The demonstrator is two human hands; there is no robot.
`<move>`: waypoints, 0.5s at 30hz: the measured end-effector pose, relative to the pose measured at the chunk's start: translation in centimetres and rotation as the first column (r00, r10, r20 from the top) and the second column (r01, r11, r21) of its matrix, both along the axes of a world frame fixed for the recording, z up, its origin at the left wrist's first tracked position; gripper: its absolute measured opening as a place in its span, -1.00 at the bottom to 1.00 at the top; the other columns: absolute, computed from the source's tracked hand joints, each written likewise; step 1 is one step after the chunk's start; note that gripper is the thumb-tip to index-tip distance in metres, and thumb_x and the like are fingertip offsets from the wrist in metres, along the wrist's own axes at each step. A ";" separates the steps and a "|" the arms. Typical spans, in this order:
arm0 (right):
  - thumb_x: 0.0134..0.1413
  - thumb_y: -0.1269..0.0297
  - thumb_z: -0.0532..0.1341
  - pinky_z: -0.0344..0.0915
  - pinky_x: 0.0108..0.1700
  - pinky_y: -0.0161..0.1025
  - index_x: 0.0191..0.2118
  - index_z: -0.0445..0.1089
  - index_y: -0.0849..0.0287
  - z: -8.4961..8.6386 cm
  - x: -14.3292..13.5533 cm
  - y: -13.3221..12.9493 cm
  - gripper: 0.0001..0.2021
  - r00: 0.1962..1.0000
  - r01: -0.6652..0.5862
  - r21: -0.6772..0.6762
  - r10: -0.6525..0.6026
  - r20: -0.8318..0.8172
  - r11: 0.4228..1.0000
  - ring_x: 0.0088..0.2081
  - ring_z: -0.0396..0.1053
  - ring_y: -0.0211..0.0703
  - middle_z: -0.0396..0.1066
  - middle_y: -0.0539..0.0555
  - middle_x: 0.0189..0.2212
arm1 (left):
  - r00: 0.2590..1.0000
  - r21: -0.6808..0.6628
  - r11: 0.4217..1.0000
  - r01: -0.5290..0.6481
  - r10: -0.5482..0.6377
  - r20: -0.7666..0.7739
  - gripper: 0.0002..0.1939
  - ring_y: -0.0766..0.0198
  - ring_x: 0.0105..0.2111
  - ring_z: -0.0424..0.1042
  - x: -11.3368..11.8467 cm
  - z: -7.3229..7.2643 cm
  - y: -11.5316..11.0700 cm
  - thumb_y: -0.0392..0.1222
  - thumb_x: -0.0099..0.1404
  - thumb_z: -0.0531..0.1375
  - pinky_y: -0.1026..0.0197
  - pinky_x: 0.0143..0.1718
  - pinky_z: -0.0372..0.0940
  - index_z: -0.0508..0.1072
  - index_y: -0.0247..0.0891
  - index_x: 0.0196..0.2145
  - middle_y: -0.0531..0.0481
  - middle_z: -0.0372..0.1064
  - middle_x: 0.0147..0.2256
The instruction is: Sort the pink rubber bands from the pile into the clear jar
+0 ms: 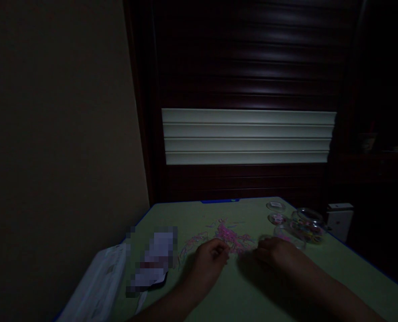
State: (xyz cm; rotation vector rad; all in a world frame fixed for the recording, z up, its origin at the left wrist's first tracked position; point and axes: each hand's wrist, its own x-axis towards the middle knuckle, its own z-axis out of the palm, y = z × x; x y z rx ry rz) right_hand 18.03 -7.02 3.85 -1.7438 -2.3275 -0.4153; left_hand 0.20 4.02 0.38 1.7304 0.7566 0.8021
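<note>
A loose pile of small, thin pink pieces, looking like little elastic bands, lies on the green table, with paler, clear-looking ones scattered around it. My left hand is at the pile's near edge, thumb and fingertips closed in a pinch. To its right, beside a shallow clear container, my right hand is closed too, its fingers curled downward. The dim light hides whatever either pinch holds. Some pink pieces sit in the shallow container, partly behind the right hand.
A clear jar of multicoloured bands stands at the right, near a small round container and a clear lid. On the left lie a pixelated phone-like object and a long white box. A wall rises along the left.
</note>
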 end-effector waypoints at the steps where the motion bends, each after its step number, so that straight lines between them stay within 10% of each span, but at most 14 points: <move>1: 0.04 0.56 0.12 0.10 -0.39 -0.35 -0.43 0.40 0.17 0.1 0.0 0.0 -0.82 1.000 0.003 0.006 -0.003 0.003 1.000 -0.42 0.34 -0.26 0.41 0.02 -0.48 | 0.998 0.133 0.991 -0.026 0.033 -0.048 -0.91 0.24 -0.42 0.35 -0.2 -0.1 0.3 -0.24 0.15 0.13 0.26 -0.36 0.18 0.41 -0.28 -0.44 0.01 0.35 -0.47; 6: -0.03 0.54 0.14 0.09 -0.43 -0.34 -0.43 0.40 0.16 0.1 -0.2 0.0 -0.85 0.999 -0.001 0.014 0.000 0.035 1.000 -0.46 0.33 -0.25 0.41 0.02 -0.48 | 0.915 0.692 0.715 0.098 0.208 -0.344 -0.76 0.19 -0.25 0.32 -1.5 0.4 0.8 -0.39 0.26 -0.01 0.19 -0.19 0.17 0.44 -0.25 -0.33 -0.04 0.37 -0.32; 15: -0.05 0.57 0.13 0.07 -0.45 -0.35 -0.45 0.39 0.16 0.6 -0.7 -0.1 -0.83 0.999 0.001 0.015 -0.001 0.040 1.000 -0.47 0.33 -0.26 0.41 0.02 -0.50 | 0.709 0.791 0.531 0.304 0.428 -0.560 -0.69 0.13 -0.16 0.28 -1.4 0.7 0.7 -0.51 0.25 -0.05 0.10 -0.10 0.17 0.42 -0.28 -0.23 -0.10 0.35 -0.18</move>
